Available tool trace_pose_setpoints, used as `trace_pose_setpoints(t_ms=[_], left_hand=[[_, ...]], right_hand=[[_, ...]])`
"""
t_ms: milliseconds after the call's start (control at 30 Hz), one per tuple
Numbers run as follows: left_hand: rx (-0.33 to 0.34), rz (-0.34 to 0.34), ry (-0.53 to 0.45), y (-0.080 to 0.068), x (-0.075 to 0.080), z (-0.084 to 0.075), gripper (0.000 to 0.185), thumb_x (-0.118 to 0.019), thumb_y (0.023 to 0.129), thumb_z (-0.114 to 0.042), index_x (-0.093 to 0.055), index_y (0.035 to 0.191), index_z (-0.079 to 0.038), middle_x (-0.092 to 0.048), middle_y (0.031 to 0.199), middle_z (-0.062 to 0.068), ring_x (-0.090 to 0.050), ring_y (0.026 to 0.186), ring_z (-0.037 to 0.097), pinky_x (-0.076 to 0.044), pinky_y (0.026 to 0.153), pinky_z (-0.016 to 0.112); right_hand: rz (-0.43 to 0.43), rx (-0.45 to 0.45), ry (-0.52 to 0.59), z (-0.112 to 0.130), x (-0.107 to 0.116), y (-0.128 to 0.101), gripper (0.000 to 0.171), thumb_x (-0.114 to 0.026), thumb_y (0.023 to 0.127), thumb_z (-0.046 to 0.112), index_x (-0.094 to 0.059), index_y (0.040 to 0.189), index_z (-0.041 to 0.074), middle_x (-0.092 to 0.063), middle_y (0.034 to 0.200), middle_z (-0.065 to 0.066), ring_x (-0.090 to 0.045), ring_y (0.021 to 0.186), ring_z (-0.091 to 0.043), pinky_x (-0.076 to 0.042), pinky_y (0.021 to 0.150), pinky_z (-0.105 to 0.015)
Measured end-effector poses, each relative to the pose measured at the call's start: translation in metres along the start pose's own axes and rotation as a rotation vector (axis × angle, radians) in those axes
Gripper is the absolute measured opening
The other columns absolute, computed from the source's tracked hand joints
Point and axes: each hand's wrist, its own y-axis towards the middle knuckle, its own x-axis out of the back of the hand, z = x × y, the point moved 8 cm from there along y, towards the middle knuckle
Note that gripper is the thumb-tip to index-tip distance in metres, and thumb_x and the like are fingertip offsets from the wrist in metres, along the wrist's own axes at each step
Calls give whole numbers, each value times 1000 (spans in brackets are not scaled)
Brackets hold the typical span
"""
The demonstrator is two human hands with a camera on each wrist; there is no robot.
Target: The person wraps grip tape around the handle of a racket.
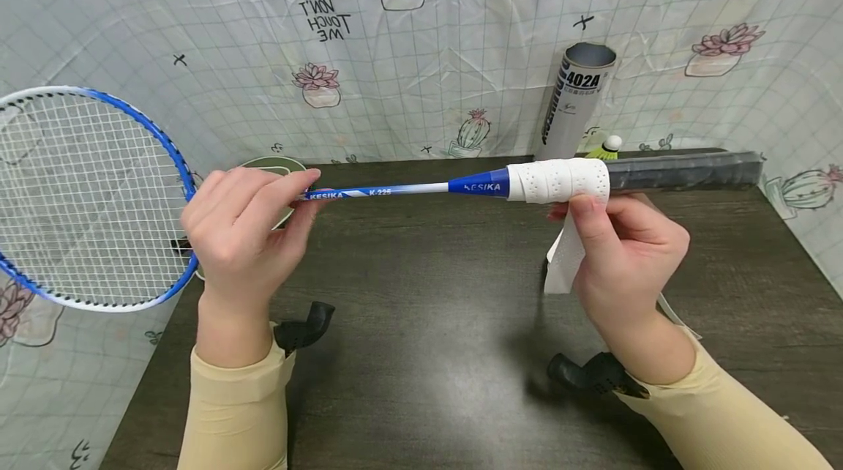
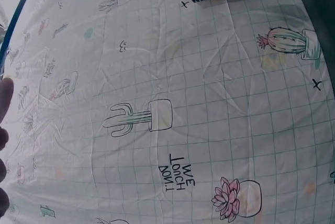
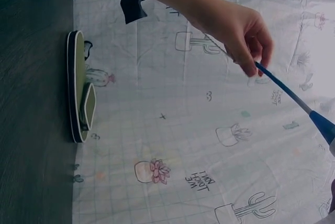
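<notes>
Dark table [image 1: 428,353] beneath blue racket [image 1: 395,190], left hand [image 1: 240,232] pinching shaft, right hand [image 1: 626,250] pinching white grip tape [image 1: 565,258].

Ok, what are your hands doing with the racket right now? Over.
Left hand pinches racket shaft. Right hand holds white grip tape at handle. Nothing in the way.

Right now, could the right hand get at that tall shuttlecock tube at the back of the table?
Probably not at once: the right hand pinches the white grip tape against the racket. Otherwise the way to the tube looks free, with only the racket's grip between them.
</notes>
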Motion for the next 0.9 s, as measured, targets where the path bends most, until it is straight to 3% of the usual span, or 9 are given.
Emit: trace_pose_setpoints(t_ms=[133,267,467,633,767,900], left_hand=[[-8,-42,1,0,2,0,21,-84,88,-30,-82,78,-12,-64,62,5,-49,49,30,-24,55,37],[13,-28,-8,2,1,2,22,-84,87,-32,-82,78,-12,-67,65,6,-51,53,31,-28,59,39],[75,-8,29,4,-1,2,29,-81,88,-37,-81,78,-10,-68,69,8,-51,63,35,-31,73,43],[69,8,28,5,-3,0,30,-79,90,-36,-81,80,-8,-68,68,9,-49,60,35,-30,71,45],[49,26,25,3,-4,-1,16,-83,89,-20,-80,81,-7,-64,65,9,-49,55,34,-28,65,44],[36,11,33,2,-4,-2,8,-83,79,-2,-78,76,-7,-61,61,8,-47,51,31,-26,58,42]], right_hand=[[-5,-24,84,1,-5,0,27,-79,78,-12,-58,67,-26,-70,70,-18,-70,61,-25,-60,66,-32],[-9,-31,150,2,-8,1,20,-76,76,-17,-59,71,-26,-71,74,-21,-71,63,-28,-60,69,-34],[-12,-17,94,1,-3,1,38,-87,74,-8,-55,65,-27,-69,68,-17,-68,58,-26,-59,65,-33],[-27,-17,50,0,0,2,37,-87,75,-6,-57,65,-26,-68,65,-15,-67,56,-25,-59,63,-33],[-2,-25,83,0,-3,1,33,-83,77,-10,-56,69,-27,-69,69,-16,-67,58,-25,-59,65,-34],[32,-24,103,1,-6,-1,27,-77,78,-13,-54,74,-27,-70,73,-16,-71,61,-26,-60,69,-34]])
